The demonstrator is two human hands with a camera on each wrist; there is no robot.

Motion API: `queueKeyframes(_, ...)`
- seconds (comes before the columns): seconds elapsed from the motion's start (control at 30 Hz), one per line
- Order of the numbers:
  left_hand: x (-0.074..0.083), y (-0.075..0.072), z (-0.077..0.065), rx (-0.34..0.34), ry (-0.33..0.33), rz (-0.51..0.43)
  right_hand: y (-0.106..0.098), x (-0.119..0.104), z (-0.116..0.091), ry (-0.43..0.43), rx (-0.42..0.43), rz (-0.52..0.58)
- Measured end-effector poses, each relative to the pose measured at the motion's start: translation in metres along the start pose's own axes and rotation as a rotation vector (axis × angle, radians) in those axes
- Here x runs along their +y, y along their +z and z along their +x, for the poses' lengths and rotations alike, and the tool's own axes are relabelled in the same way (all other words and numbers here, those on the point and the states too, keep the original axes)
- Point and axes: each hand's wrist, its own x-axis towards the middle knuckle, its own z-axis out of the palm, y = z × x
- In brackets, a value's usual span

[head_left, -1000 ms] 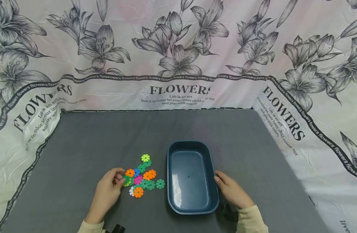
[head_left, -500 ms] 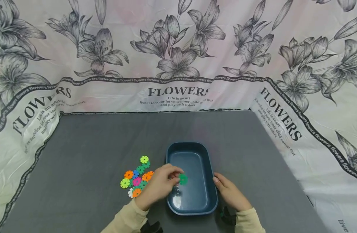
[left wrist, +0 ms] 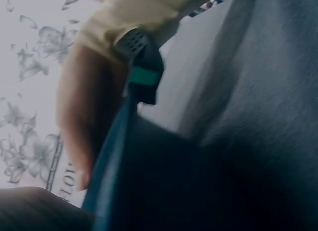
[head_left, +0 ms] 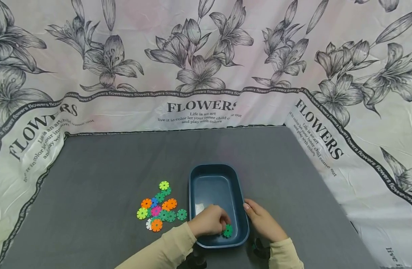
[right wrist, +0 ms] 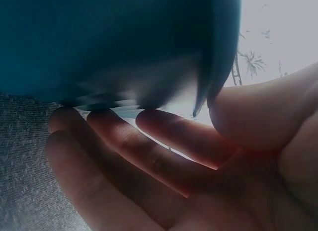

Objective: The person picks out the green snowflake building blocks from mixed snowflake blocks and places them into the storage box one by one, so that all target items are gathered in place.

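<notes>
My left hand (head_left: pixel 211 221) reaches over the near part of the dark blue plastic tray (head_left: pixel 239 190), pinching a green snowflake building disc (head_left: pixel 227 231) at its fingertips, low inside the tray. In the left wrist view the tray wall (left wrist: pixel 112 161) hides the disc. My right hand (head_left: pixel 264 221) holds the tray's right side, thumb at the rim. Seen from the right wrist, the fingers (right wrist: pixel 154 156) lie against the outer wall below the rim. Left of the tray lies a loose group of discs, among them a pink disc (head_left: pixel 156 210) and an orange disc (head_left: pixel 157 225).
A grey cloth (head_left: pixel 101 179) covers the table. One green disc (head_left: pixel 181 215) lies close to the tray's left wall. White flower-printed fabric (head_left: pixel 199 112) rises behind the table and along both sides.
My left hand has carried the green disc from the left of the pile rightward into the tray, then down toward its near end. My right hand stays at the tray's side.
</notes>
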Motion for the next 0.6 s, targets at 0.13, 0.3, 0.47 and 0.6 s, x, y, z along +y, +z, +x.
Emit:
queueKeyframes(0.13,0.0,0.01,-0.001,-0.015,-0.002,-0.034,0.0,-0.001,-0.001,-0.006,0.005,0.003)
queueKeyframes(0.3,-0.003,0.016,-0.003,0.013,-0.009,-0.07,0.002,0.0,0.0,-0.009,0.018,-0.006)
queueKeyframes(0.47,-0.005,0.017,-0.003,0.021,-0.006,-0.055,0.004,0.001,-0.001,-0.005,0.022,-0.01)
queueKeyframes(0.6,-0.001,0.009,-0.005,0.05,0.015,0.054,0.003,0.001,-0.001,0.005,0.017,-0.027)
